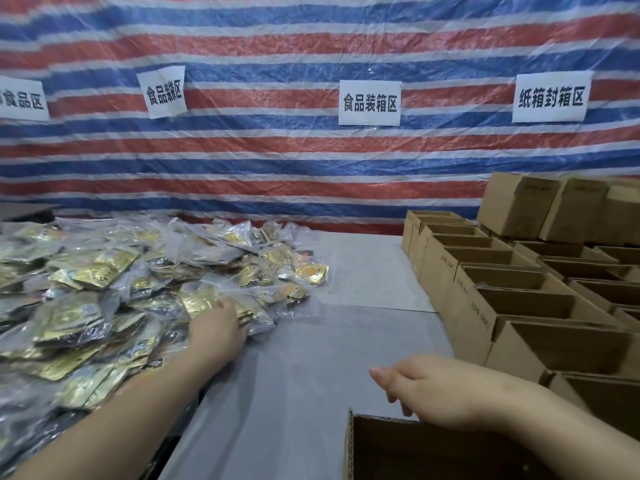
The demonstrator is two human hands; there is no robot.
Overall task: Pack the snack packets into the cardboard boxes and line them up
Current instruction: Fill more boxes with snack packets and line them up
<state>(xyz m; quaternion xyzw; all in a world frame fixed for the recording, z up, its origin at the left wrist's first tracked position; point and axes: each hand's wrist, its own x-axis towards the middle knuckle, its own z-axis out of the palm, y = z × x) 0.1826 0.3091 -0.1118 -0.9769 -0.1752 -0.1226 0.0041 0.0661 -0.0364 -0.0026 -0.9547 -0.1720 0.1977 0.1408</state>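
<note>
A big heap of gold and clear plastic snack packets (104, 282) covers the left of the grey table (298, 375). My left hand (218, 330) reaches into the near right edge of the heap, its fingers buried among the packets; the grip itself is hidden. My right hand (422, 393) hovers over the far rim of an open cardboard box (415, 448) at the bottom of the view, fingers loosely curled and holding nothing.
Rows of open cardboard boxes (512, 299) run along the right side, with closed boxes (540, 209) stacked behind them. A red, white and blue striped tarp (311, 150) with white paper signs hangs behind the table.
</note>
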